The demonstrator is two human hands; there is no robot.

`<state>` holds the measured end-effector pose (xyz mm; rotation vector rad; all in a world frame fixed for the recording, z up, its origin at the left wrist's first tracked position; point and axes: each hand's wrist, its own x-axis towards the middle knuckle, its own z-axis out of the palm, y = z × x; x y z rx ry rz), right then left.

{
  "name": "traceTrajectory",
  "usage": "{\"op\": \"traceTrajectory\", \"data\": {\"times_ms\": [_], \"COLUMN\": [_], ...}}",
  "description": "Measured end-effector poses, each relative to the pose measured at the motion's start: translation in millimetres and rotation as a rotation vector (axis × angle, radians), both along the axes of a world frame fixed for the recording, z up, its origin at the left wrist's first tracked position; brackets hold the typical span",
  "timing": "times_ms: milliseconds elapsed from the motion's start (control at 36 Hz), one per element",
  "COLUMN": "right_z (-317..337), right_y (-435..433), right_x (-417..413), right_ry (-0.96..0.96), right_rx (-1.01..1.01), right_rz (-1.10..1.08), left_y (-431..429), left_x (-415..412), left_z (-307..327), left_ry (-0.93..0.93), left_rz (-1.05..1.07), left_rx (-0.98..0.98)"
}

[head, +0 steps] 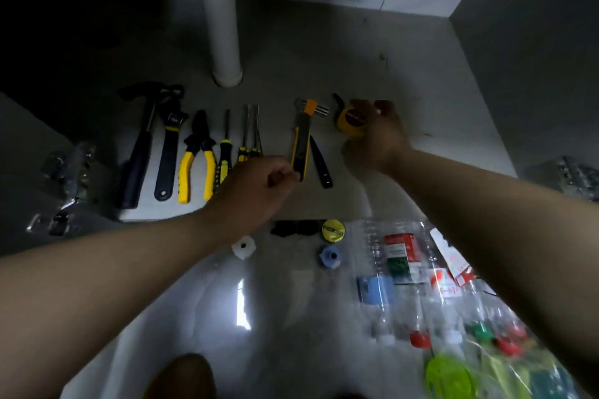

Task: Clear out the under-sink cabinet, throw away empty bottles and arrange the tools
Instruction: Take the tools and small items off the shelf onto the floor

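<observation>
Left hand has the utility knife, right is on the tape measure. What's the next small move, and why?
Probably draw the utility knife a little nearer and leftward with the left hand, then release it. The hand pinches its near end, its far tip overlaps the hex key set, and the gap to the screwdrivers is wider than elsewhere in the row.

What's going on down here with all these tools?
A person is laying tools in a row on the cabinet floor. The left hand pinches the end of a yellow knife, and the right hand holds a tape measure beside it. A hammer, wrench, pliers and screwdrivers lie lined up to the left. Plastic bottles sit in a clear bag nearby.
</observation>
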<state>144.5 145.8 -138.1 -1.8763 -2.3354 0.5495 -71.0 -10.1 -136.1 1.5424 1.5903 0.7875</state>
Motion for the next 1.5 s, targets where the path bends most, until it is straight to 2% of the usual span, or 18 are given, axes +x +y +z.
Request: {"op": "traceTrajectory", "data": {"times_ms": [111, 222, 361, 444, 500, 556, 667, 722, 778, 861, 1000, 1111, 1222, 1333, 1500], "right_z": [-7, -8, 5, 23, 31, 38, 38, 32, 21, 5, -15, -24, -27, -27, -25], "right_y": [19, 11, -30, -64, -81, -91, -86, -67, -42, -9, 32, 44, 42, 38, 28], "right_x": [-10, -8, -10, -21, -30, -42, -60, -62, -59, -54, -52, -62, -68, -68, -43], "right_ry": [-0.058, -0.033, 0.349, 0.594, 0.632, 0.642, 0.721, 0.671, 0.498, 0.292, 0.093, -0.1, 0.004, 0.092, 0.213], "right_rx": [-0.091, 0.026, 0.149, 0.085, 0.052, 0.03, -0.051, -0.017, 0.072, -0.004, -0.102, -0.106, -0.05, -0.087, -0.13], "right_rz": [0.012, -0.044, -0.026, 0.091, 0.177, 0.241, 0.25, 0.151, 0.054, -0.033, -0.055, -0.041, -0.172, -0.304, -0.36], "left_y": [20, 33, 36, 35, 32, 29, 26, 22, 16, 9, 8, 11, 12, 12, 11], "left_x": [-1, 5, 15, 16, 15, 10, -13, -27, -36, -43, -36, -33, -32, -31, -23], "left_z": [10, 19, 25, 24, 24, 23, 18, 14, 13, 11, 9, 8, 6, 2, -1], "left_ry": [-0.04, -0.221, -0.378, -0.601, -0.819, -0.933, -0.807, -0.859, -0.937, -1.002, -1.022, -1.051, -1.095, -1.134, -1.195], "left_rz": [-0.002, 0.114, 0.225, 0.271, 0.224, 0.199, 0.388, 0.457, 0.485, 0.498, 0.437, 0.424, 0.43, 0.453, 0.452], "left_rx": [-0.053, -0.134, -0.167, -0.267, -0.337, -0.346, -0.245, -0.2, -0.17, -0.19, -0.214, -0.232, -0.246, -0.24, -0.239]}}
